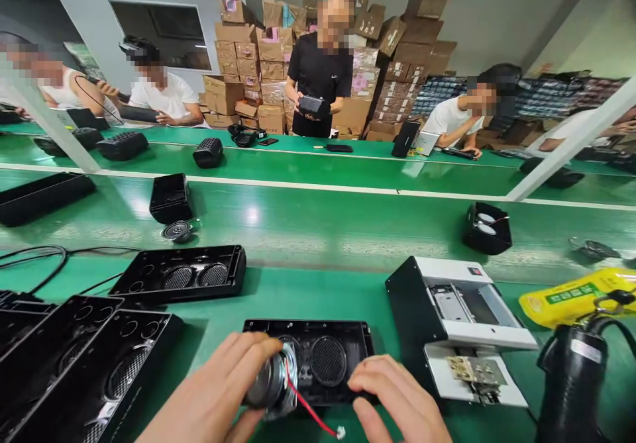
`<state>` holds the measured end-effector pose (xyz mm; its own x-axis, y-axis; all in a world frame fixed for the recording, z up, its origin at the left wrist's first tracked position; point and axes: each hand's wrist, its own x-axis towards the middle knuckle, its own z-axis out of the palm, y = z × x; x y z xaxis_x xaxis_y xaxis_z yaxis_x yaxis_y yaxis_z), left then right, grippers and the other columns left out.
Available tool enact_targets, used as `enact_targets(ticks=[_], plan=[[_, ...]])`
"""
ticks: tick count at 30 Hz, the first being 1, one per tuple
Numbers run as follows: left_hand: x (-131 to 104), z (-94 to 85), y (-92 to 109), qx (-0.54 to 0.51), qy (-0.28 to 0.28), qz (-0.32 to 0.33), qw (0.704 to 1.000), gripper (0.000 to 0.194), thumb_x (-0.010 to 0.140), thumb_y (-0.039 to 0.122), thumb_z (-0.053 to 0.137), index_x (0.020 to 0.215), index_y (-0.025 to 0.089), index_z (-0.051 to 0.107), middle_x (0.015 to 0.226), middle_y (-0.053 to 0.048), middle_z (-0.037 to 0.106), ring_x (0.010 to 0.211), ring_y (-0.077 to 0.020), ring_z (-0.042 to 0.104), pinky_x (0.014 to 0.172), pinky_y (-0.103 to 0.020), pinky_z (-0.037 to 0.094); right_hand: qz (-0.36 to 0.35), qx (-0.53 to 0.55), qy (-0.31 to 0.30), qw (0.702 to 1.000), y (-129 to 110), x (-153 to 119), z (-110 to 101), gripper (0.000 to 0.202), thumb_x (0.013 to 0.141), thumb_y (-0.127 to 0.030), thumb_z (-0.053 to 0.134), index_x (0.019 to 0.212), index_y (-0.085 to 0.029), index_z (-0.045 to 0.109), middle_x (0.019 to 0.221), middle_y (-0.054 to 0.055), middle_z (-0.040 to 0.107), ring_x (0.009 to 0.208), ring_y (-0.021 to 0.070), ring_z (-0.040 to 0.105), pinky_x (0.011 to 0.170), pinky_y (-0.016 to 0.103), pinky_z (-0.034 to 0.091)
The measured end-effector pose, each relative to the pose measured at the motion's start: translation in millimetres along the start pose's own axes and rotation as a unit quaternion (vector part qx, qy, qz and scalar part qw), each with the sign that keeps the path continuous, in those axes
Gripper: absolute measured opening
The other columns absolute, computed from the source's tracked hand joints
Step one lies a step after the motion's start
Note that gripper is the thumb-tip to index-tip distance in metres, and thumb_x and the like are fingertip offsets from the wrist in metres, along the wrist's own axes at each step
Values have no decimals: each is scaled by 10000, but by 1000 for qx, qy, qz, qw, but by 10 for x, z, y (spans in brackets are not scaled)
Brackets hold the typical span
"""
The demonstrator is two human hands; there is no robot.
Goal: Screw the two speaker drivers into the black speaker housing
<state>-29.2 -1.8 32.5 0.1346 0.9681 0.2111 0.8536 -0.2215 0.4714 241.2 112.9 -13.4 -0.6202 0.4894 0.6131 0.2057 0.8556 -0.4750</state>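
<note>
My left hand (218,390) grips a round speaker driver (265,383) with a silvery rim, tilted over the left part of a black speaker housing (328,326). A red wire (313,408) runs from the driver to a small white plug (340,433) hanging in front of the housing. Flat on the green bench, the housing has its inside facing up and a round mesh grille (328,361) showing. Its lower right corner sits between the curled fingers and thumb of my right hand (397,396). The driver and my left hand hide the housing's left side.
More black housings (144,350) lie at left, another (183,274) behind. A black-and-white machine (462,324) stands at right, near a yellow pouch (576,294) and a black cylindrical case (571,383). Beyond, a green conveyor (308,221) carries speaker parts; several people sit or stand across it.
</note>
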Motion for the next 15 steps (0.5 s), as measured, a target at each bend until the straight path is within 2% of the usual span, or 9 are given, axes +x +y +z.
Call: enact_targets(ticks=[3, 8, 12, 15], plan=[[263, 1, -5, 4, -53, -16, 998, 478, 858, -6, 541, 1237, 284, 577, 1186, -18, 680, 1061, -212, 670, 910, -312, 604, -24, -31, 2, 999, 76, -114, 161, 142, 1060, -140, 511, 987, -180, 627, 875, 19, 676, 821, 169, 635, 788, 327, 458], [438, -15, 36, 57, -165, -57, 983, 522, 842, -45, 648, 1263, 262, 628, 1231, -34, 667, 1118, -260, 638, 976, -434, 586, -11, -39, 18, 999, 33, -195, 334, 205, 1066, -140, 492, 933, -167, 646, 872, 16, 645, 799, 171, 577, 831, 372, 335], [476, 51, 2, 110, -193, -46, 974, 555, 827, -71, 663, 1293, 229, 620, 1259, -62, 663, 1129, -290, 633, 951, -480, 604, 11, -29, 8, 999, -9, -214, 318, 221, 1074, -135, 470, 953, -164, 653, 909, 34, 637, 823, 186, 552, 859, 389, 303], [471, 134, -35, 120, -201, -24, 972, 570, 806, -104, 610, 1275, 220, 612, 1248, -65, 671, 1133, -290, 634, 926, -452, 615, 18, -18, -4, 1000, -20, -207, 292, 217, 1069, -121, 469, 972, -168, 657, 917, 38, 633, 833, 191, 546, 864, 394, 296]])
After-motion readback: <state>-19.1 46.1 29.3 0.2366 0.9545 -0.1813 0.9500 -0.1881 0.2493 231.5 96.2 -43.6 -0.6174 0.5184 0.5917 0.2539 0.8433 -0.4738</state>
